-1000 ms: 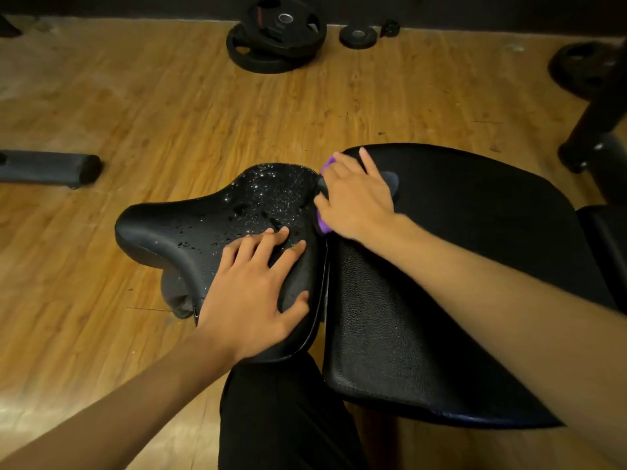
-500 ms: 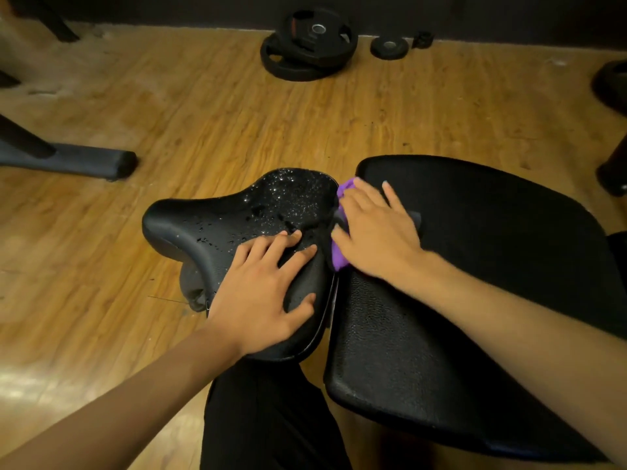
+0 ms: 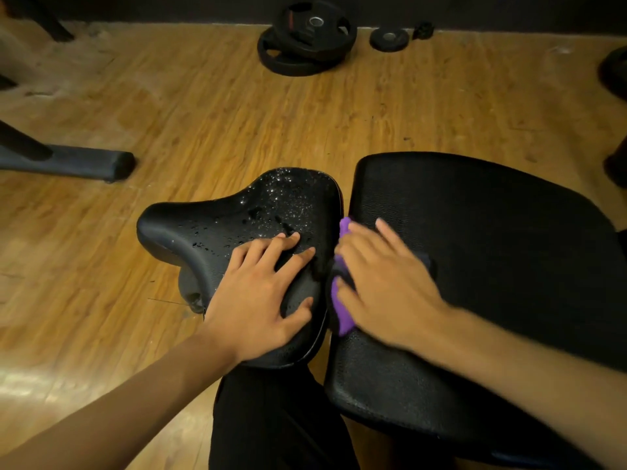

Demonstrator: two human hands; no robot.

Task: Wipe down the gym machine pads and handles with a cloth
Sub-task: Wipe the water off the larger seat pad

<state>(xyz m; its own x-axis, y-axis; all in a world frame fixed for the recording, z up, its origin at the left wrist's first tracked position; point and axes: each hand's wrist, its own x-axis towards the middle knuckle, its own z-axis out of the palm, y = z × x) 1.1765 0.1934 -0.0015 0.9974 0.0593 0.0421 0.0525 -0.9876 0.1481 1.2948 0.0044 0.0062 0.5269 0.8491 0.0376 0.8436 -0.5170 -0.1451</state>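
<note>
Pressing a purple cloth (image 3: 343, 312) to the near edge of a large black pad (image 3: 492, 232) on a gym machine.
The right hand (image 3: 386, 286), blurred, lies flat on the cloth with fingers extended. The left hand (image 3: 261, 293), fingers spread, rests on the droplet-covered seat pad (image 3: 210, 228) beside it. Weight plates (image 3: 305, 39) lie on the floor (image 3: 203, 106).

I count two black pads (image 3: 217, 232) (image 3: 502, 266), one purple cloth (image 3: 343, 312), two hands (image 3: 261, 293) (image 3: 390, 286), three weight plates (image 3: 315, 27) (image 3: 288, 64) (image 3: 389, 38) at twelve o'clock

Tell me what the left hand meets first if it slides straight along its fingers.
The water droplets on the seat just ahead of the left hand; then likely the big pad, at its edge.
</note>
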